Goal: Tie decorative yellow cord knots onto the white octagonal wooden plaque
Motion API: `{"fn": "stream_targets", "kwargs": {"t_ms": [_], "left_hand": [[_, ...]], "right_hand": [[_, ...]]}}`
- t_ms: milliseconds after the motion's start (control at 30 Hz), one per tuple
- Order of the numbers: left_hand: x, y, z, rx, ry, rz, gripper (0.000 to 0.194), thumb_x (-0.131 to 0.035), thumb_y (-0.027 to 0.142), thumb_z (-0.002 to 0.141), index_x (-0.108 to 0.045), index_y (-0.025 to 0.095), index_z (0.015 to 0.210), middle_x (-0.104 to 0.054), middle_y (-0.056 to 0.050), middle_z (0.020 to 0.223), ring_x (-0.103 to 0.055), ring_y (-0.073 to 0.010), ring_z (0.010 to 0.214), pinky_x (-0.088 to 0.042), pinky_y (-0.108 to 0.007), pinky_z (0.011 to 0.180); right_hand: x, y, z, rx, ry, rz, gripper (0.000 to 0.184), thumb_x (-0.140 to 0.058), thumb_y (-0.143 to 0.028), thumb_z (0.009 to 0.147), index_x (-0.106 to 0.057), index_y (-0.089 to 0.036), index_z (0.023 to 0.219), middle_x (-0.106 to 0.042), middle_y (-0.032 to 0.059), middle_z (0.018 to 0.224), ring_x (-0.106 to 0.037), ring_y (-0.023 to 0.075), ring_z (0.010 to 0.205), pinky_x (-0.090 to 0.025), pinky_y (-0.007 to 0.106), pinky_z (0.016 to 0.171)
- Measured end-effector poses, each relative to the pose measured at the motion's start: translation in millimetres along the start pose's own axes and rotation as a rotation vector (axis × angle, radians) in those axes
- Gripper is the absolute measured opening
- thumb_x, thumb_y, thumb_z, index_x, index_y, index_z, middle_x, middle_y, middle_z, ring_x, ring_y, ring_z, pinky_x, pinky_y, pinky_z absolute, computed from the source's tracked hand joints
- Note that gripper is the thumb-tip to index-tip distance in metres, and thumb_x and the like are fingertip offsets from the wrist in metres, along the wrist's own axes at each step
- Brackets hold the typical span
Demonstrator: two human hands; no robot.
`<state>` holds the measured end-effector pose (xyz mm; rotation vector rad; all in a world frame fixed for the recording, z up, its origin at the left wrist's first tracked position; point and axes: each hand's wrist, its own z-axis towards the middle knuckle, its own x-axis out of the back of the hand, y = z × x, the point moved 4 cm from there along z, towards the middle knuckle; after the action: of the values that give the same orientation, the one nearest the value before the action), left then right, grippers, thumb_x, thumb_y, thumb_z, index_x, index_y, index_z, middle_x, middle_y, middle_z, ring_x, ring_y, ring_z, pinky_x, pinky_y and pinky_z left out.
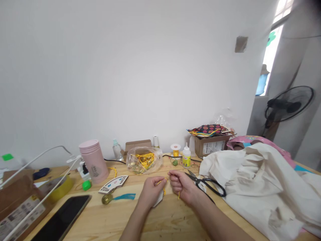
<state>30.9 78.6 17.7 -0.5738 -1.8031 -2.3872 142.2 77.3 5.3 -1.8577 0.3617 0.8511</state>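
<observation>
My left hand (151,190) is closed in a pinch on a thin yellow cord (164,192), just above the middle of the table. A flat white piece (158,200) shows under its fingers, mostly hidden by the hand. Close by on the right, my right hand (182,185) is curled shut on the same kind of cord, with a short yellow end hanging below the fingers. Whether both lengths are one cord I cannot tell. Black-handled scissors (209,185) lie open beside my right wrist. A fan-shaped printed piece (114,184) and a brass-coloured ornament with a blue tassel (107,198) lie to the left.
Behind the hands stand a plastic bag of yellow cords (144,160), a yellow spool (176,151) and a glue bottle (186,157). White cloth (253,180) covers the right side. A pink tumbler (94,162), phone (62,217) and tape roll (59,190) occupy the left.
</observation>
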Motion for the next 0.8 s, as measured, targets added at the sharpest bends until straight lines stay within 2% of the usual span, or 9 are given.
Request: {"fn": "stream_targets", "kwargs": {"t_ms": [133, 267, 500, 700, 800], "left_hand": [[3.5, -5.9, 2.4, 0.039, 0.051, -0.043, 0.024, -0.055, 0.032, 0.064, -0.068, 0.013, 0.072, -0.066, -0.005, 0.065, -0.054, -0.0167, 0.059, -0.038, -0.023, 0.054], [4.3, -9.5, 2.9, 0.097, 0.055, -0.080, 0.030, -0.054, 0.035, 0.064, -0.066, 0.011, 0.077, -0.064, -0.004, 0.059, -0.051, -0.0145, 0.047, -0.037, -0.023, 0.047], [6.7, -5.3, 2.1, 0.055, 0.083, -0.073, 0.028, -0.056, 0.035, 0.062, -0.067, 0.011, 0.070, -0.065, -0.004, 0.063, -0.054, -0.0164, 0.058, -0.040, -0.024, 0.055], [2.5, -11.7, 1.7, 0.160, 0.054, -0.191, 0.032, -0.055, 0.040, 0.061, -0.064, 0.010, 0.069, -0.057, -0.001, 0.045, -0.046, -0.0115, 0.038, -0.033, -0.021, 0.038], [3.7, -10.8, 2.4, 0.139, 0.070, -0.181, 0.031, -0.057, 0.039, 0.059, -0.065, 0.010, 0.068, -0.060, -0.002, 0.049, -0.049, -0.0123, 0.041, -0.035, -0.021, 0.041]], "right_hand": [[-1.1, -1.2, -2.2, -0.005, 0.002, 0.026, 0.006, -0.051, -0.018, 0.064, -0.050, -0.012, 0.063, -0.037, -0.0095, 0.038, -0.026, -0.0007, 0.029, -0.015, 0.010, 0.030], [-2.3, 0.6, -3.1, -0.010, 0.002, 0.062, 0.008, -0.052, -0.018, 0.065, -0.051, -0.011, 0.065, -0.046, -0.0065, 0.043, -0.037, 0.0006, 0.035, -0.026, 0.010, 0.034], [-4.5, -5.0, -6.0, -0.033, -0.060, 0.190, 0.008, -0.053, -0.022, 0.066, -0.049, -0.015, 0.066, -0.046, -0.0071, 0.046, -0.041, 0.0018, 0.038, -0.032, 0.011, 0.038], [-5.5, -13.0, -8.3, 0.035, -0.154, 0.334, 0.006, -0.054, -0.019, 0.068, -0.049, -0.016, 0.069, -0.049, -0.0060, 0.051, -0.044, 0.0024, 0.042, -0.036, 0.011, 0.041], [-5.5, -12.1, -8.1, 0.038, -0.145, 0.302, 0.007, -0.055, -0.019, 0.067, -0.052, -0.014, 0.071, -0.051, -0.0052, 0.053, -0.046, 0.0028, 0.045, -0.038, 0.012, 0.043]]}}
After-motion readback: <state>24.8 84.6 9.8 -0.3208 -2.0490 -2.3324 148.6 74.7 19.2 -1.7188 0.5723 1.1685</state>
